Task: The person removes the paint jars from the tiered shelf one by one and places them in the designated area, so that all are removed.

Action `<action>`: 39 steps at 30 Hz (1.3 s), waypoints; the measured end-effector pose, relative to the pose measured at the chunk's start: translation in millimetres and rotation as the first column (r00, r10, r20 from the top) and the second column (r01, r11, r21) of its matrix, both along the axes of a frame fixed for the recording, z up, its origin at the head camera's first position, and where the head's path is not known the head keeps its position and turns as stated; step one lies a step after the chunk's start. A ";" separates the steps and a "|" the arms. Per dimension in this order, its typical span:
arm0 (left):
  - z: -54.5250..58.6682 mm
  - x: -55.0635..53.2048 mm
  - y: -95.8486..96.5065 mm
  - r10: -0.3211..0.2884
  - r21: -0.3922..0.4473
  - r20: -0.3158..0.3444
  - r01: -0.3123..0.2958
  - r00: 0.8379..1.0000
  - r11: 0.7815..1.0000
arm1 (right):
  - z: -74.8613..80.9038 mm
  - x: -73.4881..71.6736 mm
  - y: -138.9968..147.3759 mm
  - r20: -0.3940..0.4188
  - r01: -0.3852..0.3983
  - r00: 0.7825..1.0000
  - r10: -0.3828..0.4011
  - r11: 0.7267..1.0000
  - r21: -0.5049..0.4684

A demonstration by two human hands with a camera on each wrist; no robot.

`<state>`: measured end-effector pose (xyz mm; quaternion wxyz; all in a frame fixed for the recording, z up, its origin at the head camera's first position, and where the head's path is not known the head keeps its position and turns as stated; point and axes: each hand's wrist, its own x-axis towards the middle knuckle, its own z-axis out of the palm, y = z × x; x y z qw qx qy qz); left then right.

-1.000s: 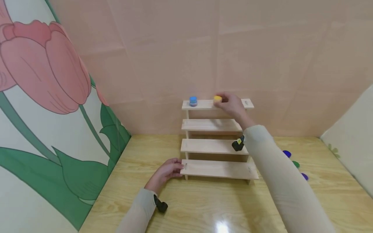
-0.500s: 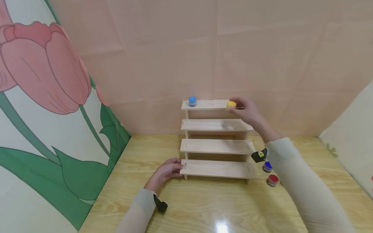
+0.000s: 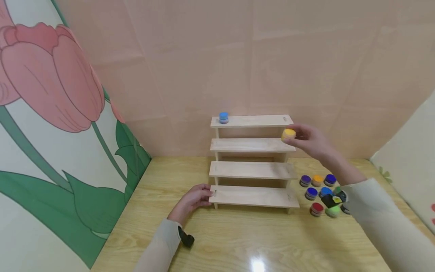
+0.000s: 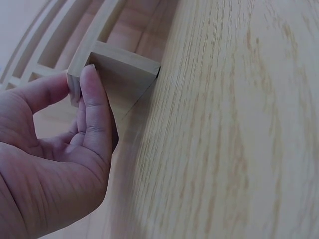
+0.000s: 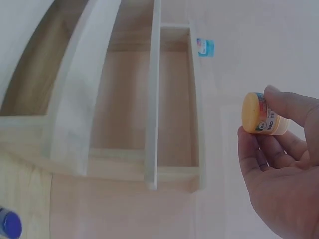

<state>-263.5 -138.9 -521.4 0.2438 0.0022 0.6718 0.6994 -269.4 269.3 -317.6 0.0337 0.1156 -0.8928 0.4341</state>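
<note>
My right hand (image 3: pixel 310 140) pinches a small paint jar with a yellow lid (image 3: pixel 289 135) between thumb and fingers, in the air by the right end of the upper boards. In the right wrist view the yellow-lidded jar (image 5: pixel 263 114) lies tilted on its side, its printed label showing. My left hand (image 3: pixel 196 197) grips the left end of the lowest board of a stepped wooden shelf (image 3: pixel 253 170). The left wrist view has the thumb and fingers of the left hand (image 4: pixel 65 144) on either side of that board's end (image 4: pixel 79 74). A light-blue-lidded jar (image 3: pixel 223 118) stands at the left of the top board.
Right of the shelf, several jars stand on the wooden table (image 3: pixel 238 234), among them a red-lidded jar (image 3: pixel 316 209), an orange-lidded jar (image 3: pixel 317 180) and a light green-lidded jar (image 3: pixel 333 210). My right sleeve partly covers the group. A pink backdrop (image 3: pixel 190 75) rises behind the shelf.
My right hand has carried the yellow-lidded jar right and downward in the head view, away from the top board. More of the jars at right now show. My left hand has stayed on the lowest board.
</note>
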 end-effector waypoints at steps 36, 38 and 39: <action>-2.8 3.1 0.2 0.000 0.002 -0.007 0.000 1.000 1.000 | -96.0 97.0 102.5 0.114 0.001 0.993 0.003 0.999 -0.032; -3.1 1.7 0.4 0.003 0.004 -0.009 -0.003 1.000 1.000 | -103.8 100.1 105.1 0.145 0.003 0.989 0.006 0.998 -0.056; -3.3 0.9 0.4 0.003 0.005 -0.010 -0.003 1.000 1.000 | -107.5 101.6 105.8 0.162 0.007 0.987 0.004 0.998 -0.069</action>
